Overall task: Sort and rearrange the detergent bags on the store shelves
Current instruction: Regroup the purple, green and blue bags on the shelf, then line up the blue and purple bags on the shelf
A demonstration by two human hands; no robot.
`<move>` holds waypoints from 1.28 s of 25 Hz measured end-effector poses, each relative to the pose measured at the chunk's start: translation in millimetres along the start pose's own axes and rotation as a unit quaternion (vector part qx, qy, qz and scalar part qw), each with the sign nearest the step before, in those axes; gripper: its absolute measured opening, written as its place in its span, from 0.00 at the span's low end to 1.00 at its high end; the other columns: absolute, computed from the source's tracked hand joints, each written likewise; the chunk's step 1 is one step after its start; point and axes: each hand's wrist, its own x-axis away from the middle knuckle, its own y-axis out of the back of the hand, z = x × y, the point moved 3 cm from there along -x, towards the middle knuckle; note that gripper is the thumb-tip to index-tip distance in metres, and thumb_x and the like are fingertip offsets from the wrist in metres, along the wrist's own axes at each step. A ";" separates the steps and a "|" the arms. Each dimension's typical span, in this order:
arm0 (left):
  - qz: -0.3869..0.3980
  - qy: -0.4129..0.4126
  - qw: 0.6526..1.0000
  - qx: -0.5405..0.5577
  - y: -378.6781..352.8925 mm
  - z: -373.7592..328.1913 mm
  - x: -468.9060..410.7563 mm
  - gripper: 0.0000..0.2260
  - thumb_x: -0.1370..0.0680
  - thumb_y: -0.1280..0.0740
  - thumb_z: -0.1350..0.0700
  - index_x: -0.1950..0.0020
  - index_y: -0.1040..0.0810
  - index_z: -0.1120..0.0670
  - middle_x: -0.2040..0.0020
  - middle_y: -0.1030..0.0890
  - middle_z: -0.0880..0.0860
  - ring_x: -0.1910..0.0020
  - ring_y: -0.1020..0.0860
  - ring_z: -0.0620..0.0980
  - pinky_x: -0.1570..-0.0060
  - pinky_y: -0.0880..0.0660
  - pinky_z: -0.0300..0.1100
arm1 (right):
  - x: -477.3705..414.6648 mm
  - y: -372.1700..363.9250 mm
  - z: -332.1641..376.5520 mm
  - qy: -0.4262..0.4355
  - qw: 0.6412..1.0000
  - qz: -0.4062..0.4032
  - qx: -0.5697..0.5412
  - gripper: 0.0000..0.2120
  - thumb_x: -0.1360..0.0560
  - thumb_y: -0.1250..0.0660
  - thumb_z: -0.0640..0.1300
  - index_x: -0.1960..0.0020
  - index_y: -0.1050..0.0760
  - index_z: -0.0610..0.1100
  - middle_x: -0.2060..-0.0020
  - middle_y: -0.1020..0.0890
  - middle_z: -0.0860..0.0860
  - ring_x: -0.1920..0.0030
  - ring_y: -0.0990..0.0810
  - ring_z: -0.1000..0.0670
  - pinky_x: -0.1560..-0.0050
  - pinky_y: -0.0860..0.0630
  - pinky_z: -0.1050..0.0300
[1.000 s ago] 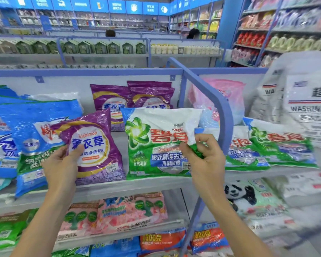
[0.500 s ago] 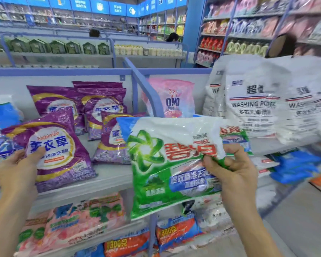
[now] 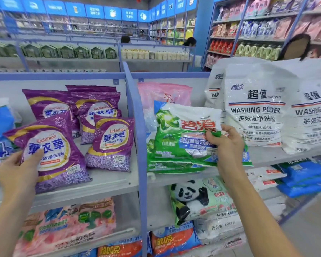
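Green bag (image 3: pixel 178 140) in right hand (image 3: pixel 229 147); purple bag (image 3: pixel 54 154) in left hand (image 3: pixel 17 173)

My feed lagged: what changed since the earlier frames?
The right hand carried the green bag rightward past the blue divider, to the green stack in the right bay; its fingers still grip it. The left hand still holds the purple bag on the left shelf.

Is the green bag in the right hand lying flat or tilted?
Tilted: the right hand grips the green bag, top raised above the stack.
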 end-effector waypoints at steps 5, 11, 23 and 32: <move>-0.012 -0.051 0.998 -0.035 -8.4 -22.2 26.9 0.18 0.23 0.27 0.51 0.34 0.22 0.54 0.47 0.18 0.52 0.58 0.19 0.47 0.67 0.19 0.38 | -39.3 -40.4 -32.0 -0.019 0.986 0.036 0.162 0.15 0.24 0.27 0.37 0.40 0.25 0.43 0.59 0.17 0.51 0.60 0.21 0.48 0.60 0.26 0.53; -0.010 -0.064 0.996 -0.061 -4.9 -18.8 25.3 0.22 0.27 0.24 0.46 0.36 0.20 0.53 0.47 0.15 0.54 0.50 0.16 0.57 0.46 0.20 0.56 | -47.5 -52.6 -51.3 0.048 0.934 0.053 0.350 0.21 0.21 0.32 0.43 0.30 0.30 0.44 0.59 0.18 0.48 0.64 0.21 0.47 0.64 0.27 0.51; 0.010 -0.063 0.996 -0.055 -3.4 -20.7 28.6 0.14 0.23 0.27 0.51 0.38 0.19 0.52 0.47 0.15 0.52 0.50 0.16 0.52 0.47 0.19 0.53 | 8.6 -52.6 -39.7 0.123 0.850 0.054 0.509 0.32 0.19 0.34 0.51 0.20 0.40 0.40 0.25 0.32 0.43 0.27 0.30 0.41 0.31 0.30 0.45; 0.029 -0.021 0.999 -0.033 4.1 -22.8 23.5 0.22 0.25 0.24 0.51 0.33 0.22 0.53 0.45 0.15 0.52 0.48 0.15 0.53 0.46 0.19 0.53 | 139.6 -103.3 2.4 0.420 0.871 0.131 0.220 0.07 0.23 0.32 0.32 0.47 0.19 0.38 0.54 0.18 0.49 0.53 0.19 0.52 0.49 0.22 0.60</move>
